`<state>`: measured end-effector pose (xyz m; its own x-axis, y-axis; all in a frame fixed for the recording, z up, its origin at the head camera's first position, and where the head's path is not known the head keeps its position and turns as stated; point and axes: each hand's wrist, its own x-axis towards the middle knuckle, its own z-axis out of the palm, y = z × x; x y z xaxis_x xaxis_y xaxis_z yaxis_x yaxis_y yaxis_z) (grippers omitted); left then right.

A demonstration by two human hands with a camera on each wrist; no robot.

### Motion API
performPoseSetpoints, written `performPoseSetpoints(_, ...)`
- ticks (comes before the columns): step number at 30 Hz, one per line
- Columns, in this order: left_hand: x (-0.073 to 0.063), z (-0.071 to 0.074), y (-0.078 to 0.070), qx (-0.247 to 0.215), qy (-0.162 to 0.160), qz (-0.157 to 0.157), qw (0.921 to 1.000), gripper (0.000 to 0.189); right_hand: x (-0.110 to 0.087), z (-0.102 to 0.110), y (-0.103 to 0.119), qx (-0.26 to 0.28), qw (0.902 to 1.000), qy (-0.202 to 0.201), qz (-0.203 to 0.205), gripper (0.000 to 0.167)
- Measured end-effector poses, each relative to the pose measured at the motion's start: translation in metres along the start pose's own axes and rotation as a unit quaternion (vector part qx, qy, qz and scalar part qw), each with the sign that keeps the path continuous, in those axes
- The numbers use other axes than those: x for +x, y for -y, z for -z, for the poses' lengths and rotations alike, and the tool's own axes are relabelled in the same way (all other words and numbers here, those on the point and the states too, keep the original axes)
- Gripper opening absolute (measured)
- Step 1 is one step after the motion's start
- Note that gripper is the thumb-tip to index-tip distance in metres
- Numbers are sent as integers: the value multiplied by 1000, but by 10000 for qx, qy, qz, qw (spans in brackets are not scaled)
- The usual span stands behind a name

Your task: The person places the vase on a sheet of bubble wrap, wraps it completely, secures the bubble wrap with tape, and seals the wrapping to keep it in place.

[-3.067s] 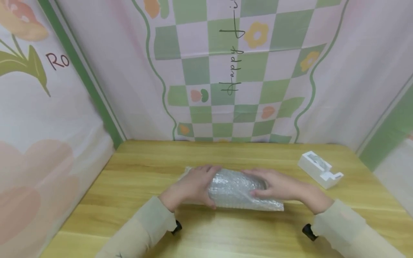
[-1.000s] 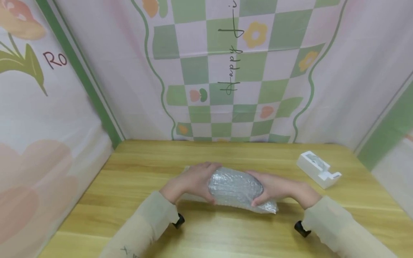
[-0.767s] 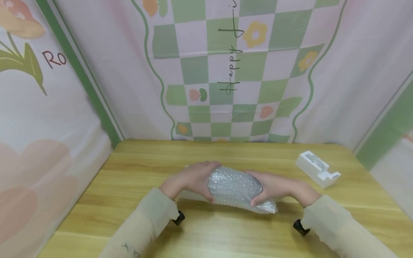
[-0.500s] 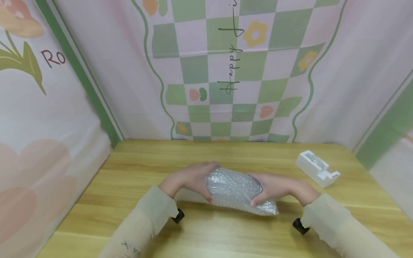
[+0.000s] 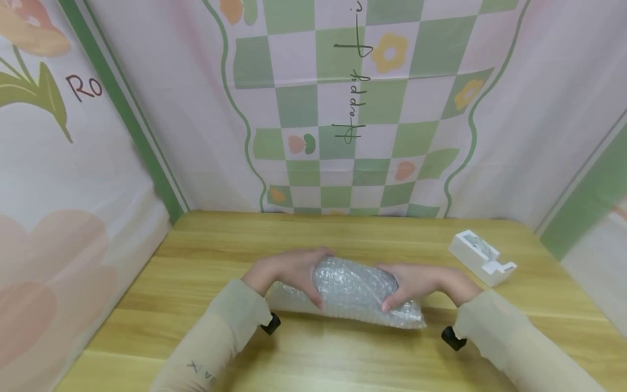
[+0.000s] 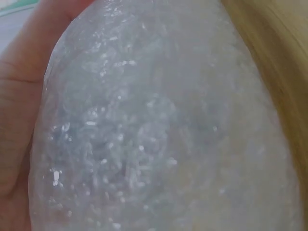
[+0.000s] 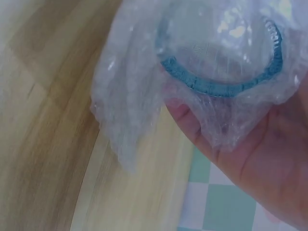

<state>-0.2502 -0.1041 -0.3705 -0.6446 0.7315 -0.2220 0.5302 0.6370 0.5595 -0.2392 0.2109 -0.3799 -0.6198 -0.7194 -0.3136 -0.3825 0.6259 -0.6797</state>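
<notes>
A round object in bubble wrap (image 5: 350, 288) lies crosswise at the middle of the wooden table. My left hand (image 5: 294, 269) grips its left part, with the thumb on the near side and the fingers over the far side. At the right end, my right hand (image 5: 415, 280) holds it the same way, with loose wrap hanging below the thumb. In the right wrist view a clear, glass-like round end with a teal rim (image 7: 226, 88) shows through the wrap. Shiny wrap (image 6: 144, 120) fills most of the left wrist view, and the rest of the object is hidden.
A white tape dispenser (image 5: 480, 257) with a roll in it stands at the right rear of the table (image 5: 343, 359). Behind the table hangs a green-and-white checked curtain (image 5: 338, 109), with printed fabric at both sides.
Compared with about three seconds ago, my right hand has moved left and closed round the wrapped object's right end. In the last second the object and both hands have barely shifted.
</notes>
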Motion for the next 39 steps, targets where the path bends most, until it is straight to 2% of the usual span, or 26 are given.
performPoseSetpoints(6, 1, 2, 1, -139, 104, 124, 9998, 120, 3, 2, -1, 166, 9998, 115, -75, 105)
performPoseSetpoints(13, 0, 0, 2, -99, -24, 101, 9999, 121, 5, 3, -4, 274, 9994, 195, 86, 98)
performPoseSetpoints(16, -2, -1, 0, 184, -212, 58, 9996, 119, 6, 3, -4, 285, 9993, 216, 91, 97)
performPoseSetpoints(18, -5, -2, -2, 547, -384, -5, 9978, 115, 5, 4, -5, 308, 9993, 226, 51, 97)
performPoseSetpoints(21, -9, -4, -6, 1169, -656, -176, 9908, 110, 5, 5, -9, 399, 9989, 259, 22, 95)
performPoseSetpoints(24, -15, -6, -11, 1512, -806, -297, 9848, 106, 5, 6, -12, 429, 9987, 278, 32, 93)
performPoseSetpoints(29, -21, -11, -20, 1619, -788, -172, 9835, 101, 5, 8, -12, 390, 9987, 279, 145, 90)
performPoseSetpoints(31, -21, -14, -22, 1645, -797, -99, 9831, 105, 4, 8, -11, 359, 9989, 249, 167, 89)
performPoseSetpoints(36, -20, -21, -17, 1782, -935, -88, 9795, 121, 2, 6, -8, 223, 9995, 7, 227, 87)
performPoseSetpoints(39, -17, -23, -14, 1788, -1007, -87, 9787, 124, 0, 4, -5, 64, 9995, -254, 167, 94)
